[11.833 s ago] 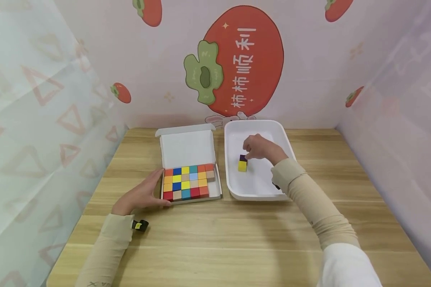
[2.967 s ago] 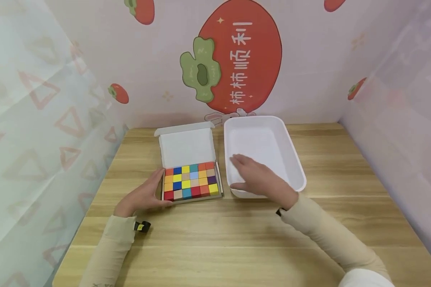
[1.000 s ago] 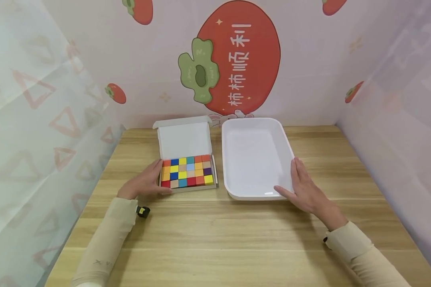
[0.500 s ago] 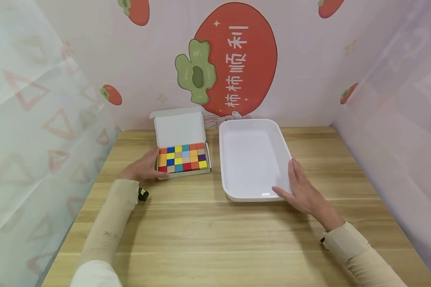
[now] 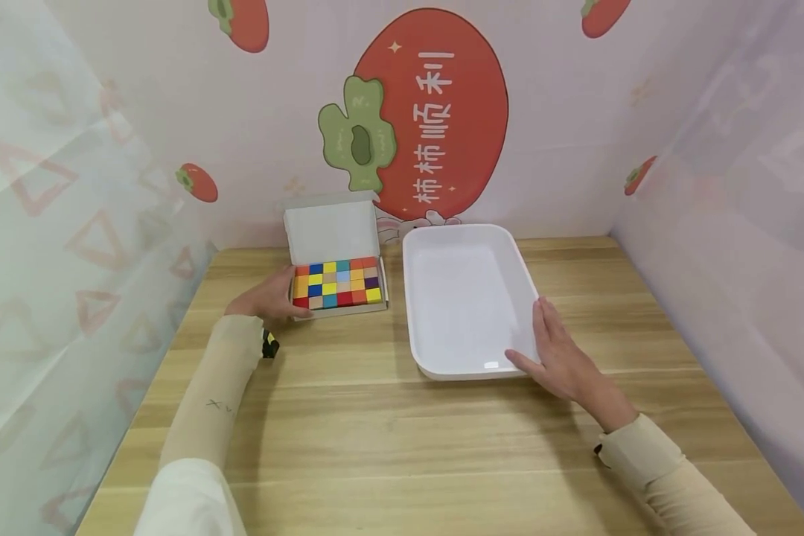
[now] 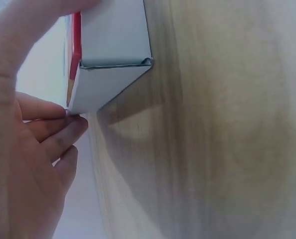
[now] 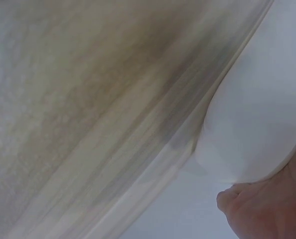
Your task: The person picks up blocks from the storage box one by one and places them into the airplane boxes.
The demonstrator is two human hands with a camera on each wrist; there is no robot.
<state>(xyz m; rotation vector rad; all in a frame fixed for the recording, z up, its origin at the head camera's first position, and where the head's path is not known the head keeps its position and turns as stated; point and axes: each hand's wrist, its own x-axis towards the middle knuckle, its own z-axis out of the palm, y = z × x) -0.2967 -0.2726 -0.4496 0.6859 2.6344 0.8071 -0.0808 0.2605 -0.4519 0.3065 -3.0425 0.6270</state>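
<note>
A white cardboard box (image 5: 331,311) of coloured wooden cubes (image 5: 337,283) sits at the back left of the table, its lid (image 5: 331,232) raised. My left hand (image 5: 268,295) grips the box's left end, thumb at the front wall and fingers along the side. In the left wrist view, bent fingertips (image 6: 73,129) meet the box's edge. Beside the box stands a white plastic tray (image 5: 465,371) with nothing in it. My right hand (image 5: 563,362) rests on the tray's front right corner, fingers extended along the outer side and thumb at the rim.
The wooden table (image 5: 402,454) extends in front of both containers. A printed backdrop (image 5: 563,112) rises right behind the box and tray, and pale side walls (image 5: 723,238) flank the table.
My left hand has pushed the box back, away from me. Earlier, the last dark purple and yellow cubes left the tray for the box. My right hand moved to the tray's right side.
</note>
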